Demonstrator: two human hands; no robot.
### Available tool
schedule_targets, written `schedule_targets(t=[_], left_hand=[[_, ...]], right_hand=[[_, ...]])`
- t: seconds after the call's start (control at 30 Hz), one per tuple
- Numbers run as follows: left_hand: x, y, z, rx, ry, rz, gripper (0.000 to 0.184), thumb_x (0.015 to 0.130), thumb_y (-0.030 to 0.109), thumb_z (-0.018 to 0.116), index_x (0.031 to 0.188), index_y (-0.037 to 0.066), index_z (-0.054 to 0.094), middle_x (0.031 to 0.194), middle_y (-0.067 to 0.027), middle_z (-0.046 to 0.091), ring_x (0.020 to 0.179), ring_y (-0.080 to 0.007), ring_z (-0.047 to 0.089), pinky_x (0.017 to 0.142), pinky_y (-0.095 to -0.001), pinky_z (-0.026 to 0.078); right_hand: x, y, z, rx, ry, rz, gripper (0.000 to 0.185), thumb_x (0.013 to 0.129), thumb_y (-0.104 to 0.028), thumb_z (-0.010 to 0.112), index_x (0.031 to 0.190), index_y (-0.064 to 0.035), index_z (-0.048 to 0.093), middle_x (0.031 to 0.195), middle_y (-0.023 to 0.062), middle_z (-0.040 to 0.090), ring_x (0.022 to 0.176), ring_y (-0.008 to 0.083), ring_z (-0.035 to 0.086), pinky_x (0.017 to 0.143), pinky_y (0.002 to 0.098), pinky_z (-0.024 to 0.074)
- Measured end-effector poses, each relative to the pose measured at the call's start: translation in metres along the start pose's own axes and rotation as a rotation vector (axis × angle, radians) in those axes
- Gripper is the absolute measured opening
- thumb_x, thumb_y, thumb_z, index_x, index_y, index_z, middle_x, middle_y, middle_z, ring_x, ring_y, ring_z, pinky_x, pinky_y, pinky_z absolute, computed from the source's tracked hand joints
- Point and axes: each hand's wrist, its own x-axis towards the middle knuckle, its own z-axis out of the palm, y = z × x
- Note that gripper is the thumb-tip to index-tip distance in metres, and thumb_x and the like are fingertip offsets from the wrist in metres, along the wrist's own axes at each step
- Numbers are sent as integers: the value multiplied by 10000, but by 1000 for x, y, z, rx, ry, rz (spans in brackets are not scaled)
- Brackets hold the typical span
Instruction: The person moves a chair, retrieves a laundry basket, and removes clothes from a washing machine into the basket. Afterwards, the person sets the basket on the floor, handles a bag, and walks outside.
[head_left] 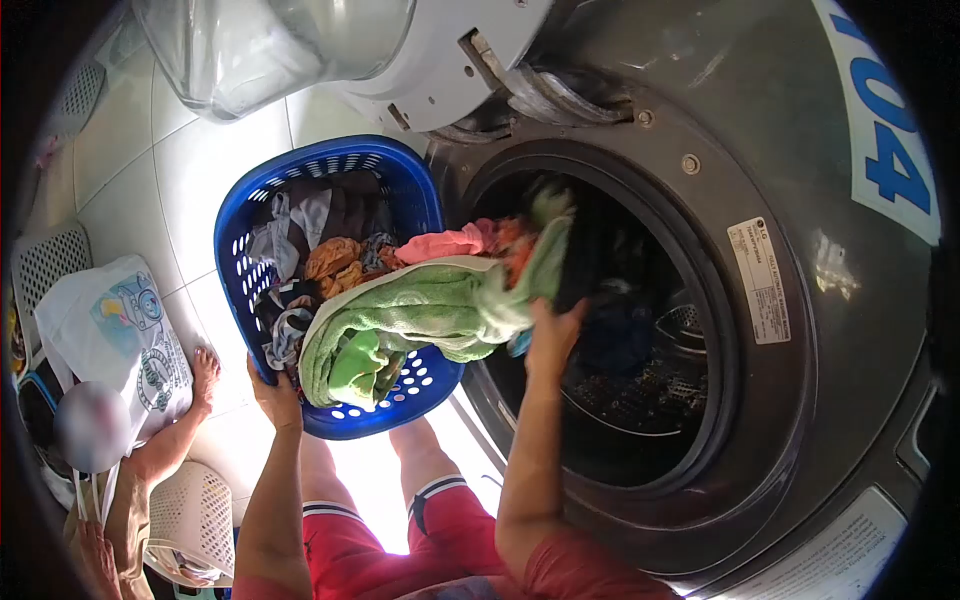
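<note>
A blue laundry basket (pixel 238 215) full of clothes is held in front of the dryer drum's opening. My left hand (pixel 275 398) is closed on the basket's near left rim. A green towel (pixel 400 305) stretches from the basket toward the opening, and my right hand (pixel 553 335) grips its right end; its far tip is blurred. Beside it a pink cloth (pixel 445 243) and some orange cloth also reach over the basket's right side. An orange-brown garment (pixel 338 262) and grey clothes (pixel 290 230) lie deeper in the basket. Dark laundry (pixel 615 335) shows inside the drum.
The machine's round door (pixel 290 50) hangs open at the top. At the left, a seated person's foot (pixel 205 378) is on the tiled floor (pixel 190 215), beside a white plastic bag (pixel 120 325). A cream basket (pixel 195 515) stands lower left.
</note>
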Motion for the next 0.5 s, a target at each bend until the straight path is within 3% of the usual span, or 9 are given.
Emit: schedule_targets(t=[0.13,0.2,0.27,0.3,0.37,0.4,0.43,0.47,0.5], left_hand=[[-1,2,-2,-11,-5,-33,461,685,34,455,1131,37,340,1028,-175,460,926,-289,456,803,-321,336],[1,-13,3,-17,-13,-49,454,688,42,463,1127,35,345,1033,-172,460,929,-286,456,808,-319,337],[8,-64,14,-817,-111,-231,459,688,65,489,1125,37,348,1035,-163,460,922,-273,459,815,-312,337],[7,-48,11,-820,-109,-226,459,688,65,489,1125,37,348,1035,-163,460,922,-273,459,815,-312,337],[2,0,0,-44,13,177,500,678,92,511,1137,24,326,1043,-178,451,909,-265,469,811,-309,344],[3,1,-1,-40,9,175,500,678,92,511,1137,24,326,1043,-178,451,909,-265,469,811,-309,344],[2,1,-2,-51,-21,22,497,677,81,497,1139,20,324,1041,-180,452,914,-267,469,807,-314,345],[0,1,-3,-63,-48,-132,494,677,69,482,1141,16,321,1039,-182,453,918,-268,470,803,-319,346],[0,-3,-2,-66,-46,-130,494,677,69,482,1141,16,321,1039,-182,453,918,-268,470,803,-319,346]], right_hand=[[-121,-61,0,-320,-261,12,752,554,-194,666,1130,77,265,1097,273,357,1036,343,359,870,351,280],[-164,-68,22,-102,-468,-175,733,511,-215,660,1085,72,305,1060,277,369,989,388,373,833,400,300],[-187,-69,53,-54,-693,-84,696,522,-233,618,1076,62,318,998,273,406,923,361,423,792,400,332],[-188,-55,79,-26,-802,-119,683,525,-222,621,1079,48,328,958,227,454,866,299,472,749,373,365],[-169,-17,140,430,-1013,149,670,552,-225,627,1095,35,333,981,143,476,847,201,486,733,302,375],[-134,-45,136,208,-1137,329,691,567,-234,620,1122,32,306,1032,147,449,900,205,461,768,298,357],[-124,-34,161,391,-899,350,726,576,-252,608,1146,44,269,1093,155,408,982,221,409,821,303,322],[-101,-31,174,574,-927,408,755,592,-296,585,1167,49,237,1152,177,352,1057,248,346,873,305,271],[-78,-49,171,409,-858,319,790,617,-384,557,1186,40,210,1175,190,322,1086,256,319,888,307,250]])
